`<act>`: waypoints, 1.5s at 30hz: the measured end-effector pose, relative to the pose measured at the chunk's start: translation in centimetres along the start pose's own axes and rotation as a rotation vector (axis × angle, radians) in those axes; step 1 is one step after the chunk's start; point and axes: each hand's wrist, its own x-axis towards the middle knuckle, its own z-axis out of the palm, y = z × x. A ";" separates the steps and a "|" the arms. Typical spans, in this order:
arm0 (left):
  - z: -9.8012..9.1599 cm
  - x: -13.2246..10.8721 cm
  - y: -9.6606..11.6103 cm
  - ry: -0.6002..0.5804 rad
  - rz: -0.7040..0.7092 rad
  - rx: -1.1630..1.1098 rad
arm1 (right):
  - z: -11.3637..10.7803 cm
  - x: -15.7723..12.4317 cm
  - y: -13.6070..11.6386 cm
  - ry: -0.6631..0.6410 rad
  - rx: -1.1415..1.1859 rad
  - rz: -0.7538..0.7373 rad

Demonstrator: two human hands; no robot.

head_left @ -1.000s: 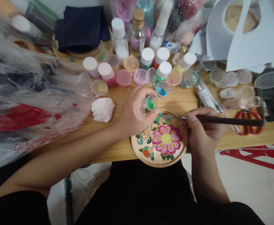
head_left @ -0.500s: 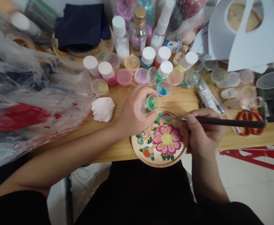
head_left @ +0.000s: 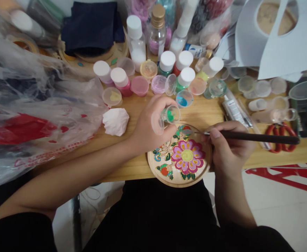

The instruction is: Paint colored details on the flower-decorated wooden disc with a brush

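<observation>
My left hand (head_left: 150,122) is closed round a small clear plastic cup (head_left: 173,114) with green paint in it, its lid folded back against the fingers. Below that cup lies a round wooden board (head_left: 156,175) with a gold-outlined pink flower (head_left: 187,155), leaves and small red fruits; its near edge juts past the table's front. In my right hand (head_left: 227,143) is a dark-handled palette knife (head_left: 258,137), pinched near its metal neck. The thin blade points left, over the board's far part near a red fruit. Whether its tip touches the surface, I cannot tell.
Several paint cups and white-capped bottles (head_left: 187,77) line the back, with a cup of blue paint (head_left: 184,99) nearest the board. Crumpled white tissue (head_left: 115,121) lies left of my left hand, beside a plastic bag (head_left: 64,119). Red-handled scissors (head_left: 280,138) rest at right.
Both hands, the green cup and the knife keep nearly the same places over the board. The whole view has shifted very slightly.
</observation>
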 end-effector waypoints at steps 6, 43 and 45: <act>0.0 -0.1 0.1 -0.010 -0.036 0.021 | 0.0 0.0 -0.2 -0.017 -0.001 0.003; 0.1 -0.1 0.0 0.001 -0.025 -0.009 | 0.0 0.0 0.0 -0.024 -0.020 -0.011; 0.1 -0.1 0.1 0.003 -0.019 -0.002 | 0.0 0.0 0.0 -0.009 -0.019 -0.012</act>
